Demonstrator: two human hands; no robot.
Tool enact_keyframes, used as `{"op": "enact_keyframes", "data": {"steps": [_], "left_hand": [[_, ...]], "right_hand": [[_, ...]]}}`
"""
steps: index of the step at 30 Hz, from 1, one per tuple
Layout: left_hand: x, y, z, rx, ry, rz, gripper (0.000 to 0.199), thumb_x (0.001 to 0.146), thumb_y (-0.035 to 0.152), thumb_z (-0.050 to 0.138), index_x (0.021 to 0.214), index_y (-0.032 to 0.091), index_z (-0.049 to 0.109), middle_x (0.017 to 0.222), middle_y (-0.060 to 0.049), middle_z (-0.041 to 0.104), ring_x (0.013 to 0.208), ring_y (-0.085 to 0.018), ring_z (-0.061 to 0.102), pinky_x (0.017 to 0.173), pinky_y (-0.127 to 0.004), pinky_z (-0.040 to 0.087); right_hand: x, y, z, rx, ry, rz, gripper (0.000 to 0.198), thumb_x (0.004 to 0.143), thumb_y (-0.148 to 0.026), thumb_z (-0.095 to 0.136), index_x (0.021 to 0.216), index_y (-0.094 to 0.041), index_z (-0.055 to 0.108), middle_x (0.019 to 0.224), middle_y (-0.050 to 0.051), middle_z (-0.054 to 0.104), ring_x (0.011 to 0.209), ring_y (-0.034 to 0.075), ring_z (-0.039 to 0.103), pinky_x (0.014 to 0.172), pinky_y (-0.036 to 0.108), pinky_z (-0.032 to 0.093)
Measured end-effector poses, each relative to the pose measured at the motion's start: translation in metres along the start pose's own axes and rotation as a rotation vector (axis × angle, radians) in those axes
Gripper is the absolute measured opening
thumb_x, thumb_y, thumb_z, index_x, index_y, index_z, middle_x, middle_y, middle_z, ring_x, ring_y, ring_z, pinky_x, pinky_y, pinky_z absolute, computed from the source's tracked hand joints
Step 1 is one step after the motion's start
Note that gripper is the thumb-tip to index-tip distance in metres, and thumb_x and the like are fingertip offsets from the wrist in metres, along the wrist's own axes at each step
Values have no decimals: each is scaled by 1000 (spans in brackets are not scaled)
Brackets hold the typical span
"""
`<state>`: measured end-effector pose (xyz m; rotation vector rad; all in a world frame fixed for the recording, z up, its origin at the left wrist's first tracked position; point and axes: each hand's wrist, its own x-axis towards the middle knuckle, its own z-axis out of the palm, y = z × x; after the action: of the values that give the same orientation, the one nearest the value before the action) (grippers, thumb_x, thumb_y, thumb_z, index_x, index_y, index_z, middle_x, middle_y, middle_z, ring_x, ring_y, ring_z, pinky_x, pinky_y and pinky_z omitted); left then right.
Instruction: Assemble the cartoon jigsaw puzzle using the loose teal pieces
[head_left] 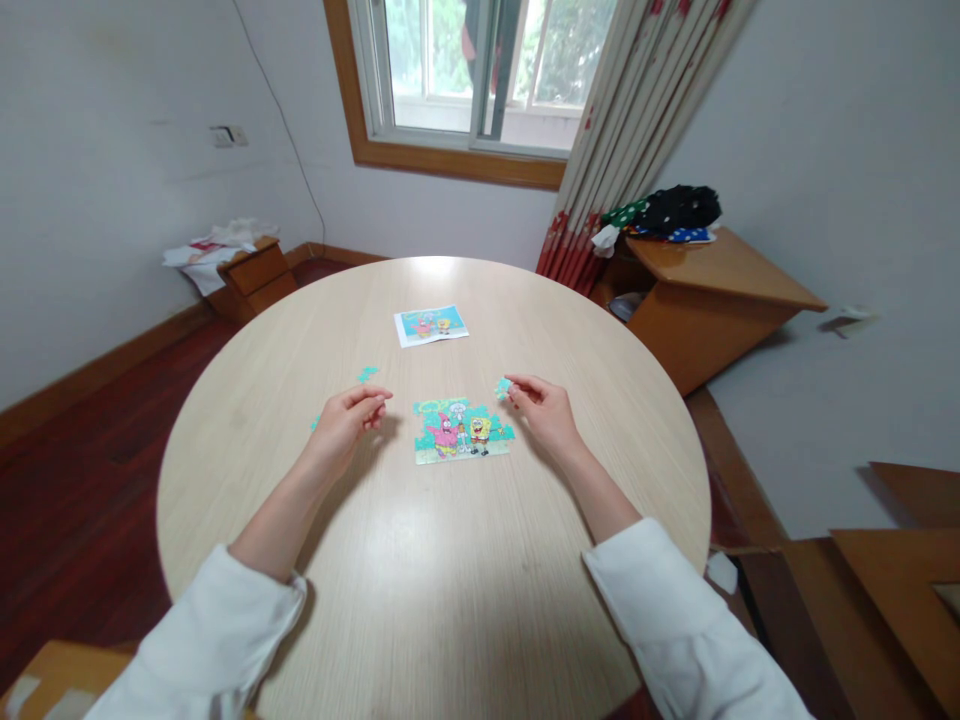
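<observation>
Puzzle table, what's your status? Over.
Right hand pinching loose piece. Left hand beside puzzle, grip unclear. Puzzle incomplete. Printed picture beyond, not in the way.

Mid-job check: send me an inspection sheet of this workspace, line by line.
Surface: round table, pale wood, some glare.
Job's things: puzzle partly joined, ragged at upper right; picture sheet beyond it; loose pieces near the left hand.
Clutter: cloths heaped on a side cabinet.
Hands: left hand beside the puzzle, grip unclear; right hand pinching a piece.
Cables: one cord down the wall, away from the table.
Surroundings: window ahead, curtain at its right.
</observation>
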<state>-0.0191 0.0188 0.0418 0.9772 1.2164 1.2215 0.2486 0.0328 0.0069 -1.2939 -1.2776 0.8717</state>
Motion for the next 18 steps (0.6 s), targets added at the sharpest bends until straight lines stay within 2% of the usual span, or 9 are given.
{"op": "enact_keyframes", "data": {"steps": [6, 18], "left_hand": [[1, -1, 0, 4, 6, 12, 20, 52, 27, 70, 66, 14, 66, 56, 1, 55, 51, -9, 47, 50, -21, 34], [-1, 3, 0, 1, 1, 17, 19, 53, 26, 69, 67, 13, 66, 57, 1, 54, 52, -8, 47, 50, -21, 34]], "right_hand": [[1, 1, -1, -6, 23, -11, 39, 69, -45, 64, 94, -15, 71, 80, 7, 70, 69, 16, 61, 66, 32, 51], [1, 1, 0, 0, 36, -12, 40, 69, -47, 65, 93, -15, 71, 79, 7, 70, 68, 16, 62, 65, 32, 51]]}}
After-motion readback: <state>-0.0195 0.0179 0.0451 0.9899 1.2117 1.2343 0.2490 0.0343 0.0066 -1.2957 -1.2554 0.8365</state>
